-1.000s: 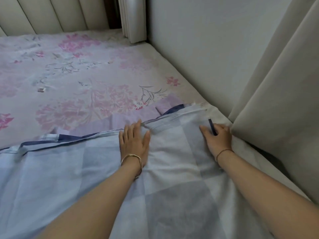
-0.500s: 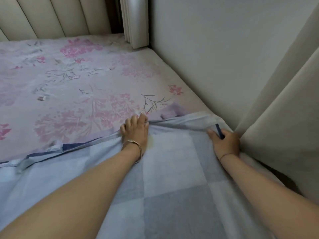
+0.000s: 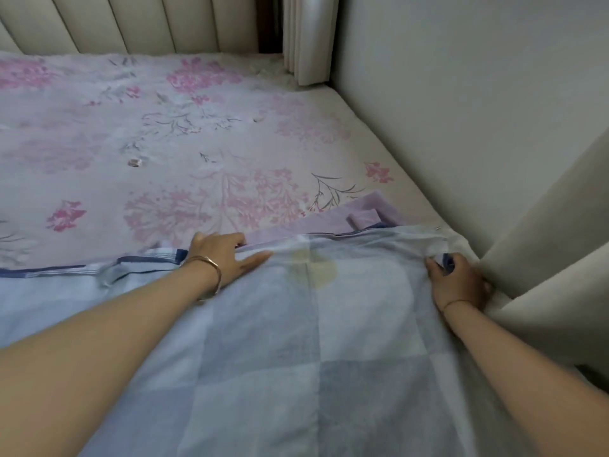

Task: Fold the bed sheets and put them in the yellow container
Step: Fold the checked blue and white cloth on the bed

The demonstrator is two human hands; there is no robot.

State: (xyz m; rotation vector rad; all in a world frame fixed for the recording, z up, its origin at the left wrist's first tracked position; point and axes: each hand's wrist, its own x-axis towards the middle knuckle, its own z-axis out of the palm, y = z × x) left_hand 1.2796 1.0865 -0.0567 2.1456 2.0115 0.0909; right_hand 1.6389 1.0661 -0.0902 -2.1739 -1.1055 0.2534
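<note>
A blue and grey checked bed sheet (image 3: 296, 341) lies across the near part of the bed, its far edge trimmed in dark blue. My left hand (image 3: 224, 255) sits at that far edge, fingers curled under the hem and thumb lying on top. My right hand (image 3: 456, 282) grips the sheet's right corner, bunched beside the curtain. A lilac sheet edge (image 3: 329, 222) peeks out from beneath. The yellow container is not in view.
The floral pink mattress cover (image 3: 164, 143) stretches away to a padded headboard (image 3: 148, 24). A wall (image 3: 461, 94) runs along the right side. Cream curtain folds (image 3: 560, 242) hang close to my right hand. A small scrap (image 3: 134, 162) lies on the cover.
My left hand has gone from lying flat on the sheet to curling round its far edge. My right hand keeps hold of the corner, now more bunched.
</note>
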